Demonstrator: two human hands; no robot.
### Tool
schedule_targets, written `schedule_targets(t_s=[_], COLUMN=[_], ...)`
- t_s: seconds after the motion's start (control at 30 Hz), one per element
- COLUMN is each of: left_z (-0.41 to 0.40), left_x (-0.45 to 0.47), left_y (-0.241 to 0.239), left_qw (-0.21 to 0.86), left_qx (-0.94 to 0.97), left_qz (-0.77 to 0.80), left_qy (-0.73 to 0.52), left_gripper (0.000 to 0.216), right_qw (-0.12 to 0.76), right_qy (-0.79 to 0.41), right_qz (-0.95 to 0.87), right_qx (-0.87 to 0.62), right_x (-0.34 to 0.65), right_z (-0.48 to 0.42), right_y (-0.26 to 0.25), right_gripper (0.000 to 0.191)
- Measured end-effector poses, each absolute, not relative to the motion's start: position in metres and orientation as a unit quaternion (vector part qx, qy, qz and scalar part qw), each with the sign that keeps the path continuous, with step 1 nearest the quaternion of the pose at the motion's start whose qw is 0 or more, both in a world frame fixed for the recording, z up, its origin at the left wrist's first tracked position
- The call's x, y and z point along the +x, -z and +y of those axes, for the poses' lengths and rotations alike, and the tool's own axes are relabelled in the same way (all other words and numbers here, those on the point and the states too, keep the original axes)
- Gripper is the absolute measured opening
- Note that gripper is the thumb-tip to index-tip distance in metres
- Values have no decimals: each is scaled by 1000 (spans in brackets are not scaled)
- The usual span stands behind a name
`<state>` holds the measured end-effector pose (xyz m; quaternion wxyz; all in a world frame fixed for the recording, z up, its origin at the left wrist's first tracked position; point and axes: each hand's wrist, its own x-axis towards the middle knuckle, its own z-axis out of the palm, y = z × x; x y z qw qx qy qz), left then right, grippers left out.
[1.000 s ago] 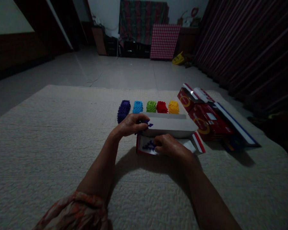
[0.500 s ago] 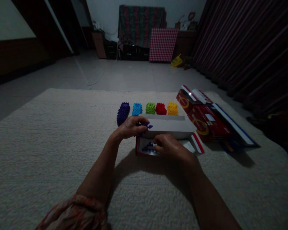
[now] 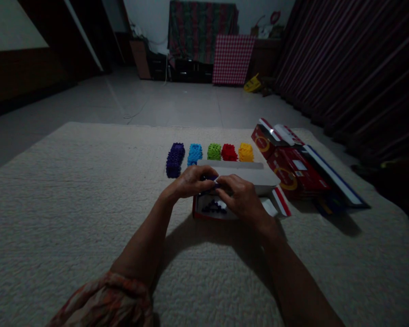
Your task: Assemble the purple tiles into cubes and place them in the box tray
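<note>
Right fingers (image 3: pixel 227 181) higher, at dark purple piece (image 3: pixel 217 185)

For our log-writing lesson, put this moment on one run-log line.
left hand: holding purple piece | right hand: at that piece | box: open, more purple pieces inside

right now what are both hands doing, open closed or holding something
Left hand: closed, holding a purple piece.
Right hand: fingers at that piece; whether it grips cannot be told.
</note>
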<state>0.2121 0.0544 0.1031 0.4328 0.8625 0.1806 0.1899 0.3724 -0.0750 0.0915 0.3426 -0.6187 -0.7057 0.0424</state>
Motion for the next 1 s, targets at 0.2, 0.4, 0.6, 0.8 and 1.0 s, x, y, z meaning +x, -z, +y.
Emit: schedule_targets(t_s=[0.2,0.4,0.6,0.8,1.0], left_z=[55,62,64,63,67], left_x=[211,205,206,206,206], left_y=[-101,-100,-97,-98,-95], left_qw=[388,392,420,430,495], left_qx=[875,854,843,837,801], left_qz=[212,234,223,230,230], left_qy=[-196,-247,-252,-250,-245], left_gripper=[25,25,27,28,26], right_qw=[230,151,86,61,29], right_qy=[-63,-101,-184,-235,-220], right_qz=[-697,-686,-660,-645,-656], right_qx=[-676,-704,-723,-725,-722], right_x=[374,391,384,374,377], right_z=[-80,-89,-86,-83,-82], right_y=[-102,-106,-103,-105,-100], right_gripper=[10,8,4,7,6])
